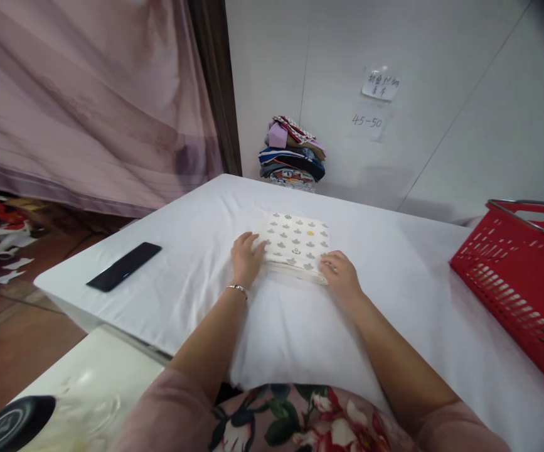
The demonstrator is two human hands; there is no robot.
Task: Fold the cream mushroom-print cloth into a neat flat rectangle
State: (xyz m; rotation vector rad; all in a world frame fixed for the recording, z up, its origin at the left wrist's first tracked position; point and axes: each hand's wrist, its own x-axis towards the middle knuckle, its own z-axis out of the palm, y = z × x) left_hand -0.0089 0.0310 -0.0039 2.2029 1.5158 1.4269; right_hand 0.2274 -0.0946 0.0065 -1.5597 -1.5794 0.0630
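Note:
A folded cloth [295, 240], cream-white with small grey-green cloud-like motifs and one yellow one, lies flat on the white-covered table in front of me. It has several layers, seen along its front edge. My left hand [247, 257] rests against the cloth's left side, thumb and fingers apart; a bracelet [238, 289] circles that wrist. At the front right corner, the curled fingers of my right hand [342, 273] close on the cloth's edge. Part of that grip is hidden from view.
A black flat object [125, 267] lies on the table's left side. To the right stands a red perforated basket [521, 282] with a metal handle. Stacked folded fabrics [293, 154] rise beyond the far edge. A pink curtain [88, 100] hangs at left.

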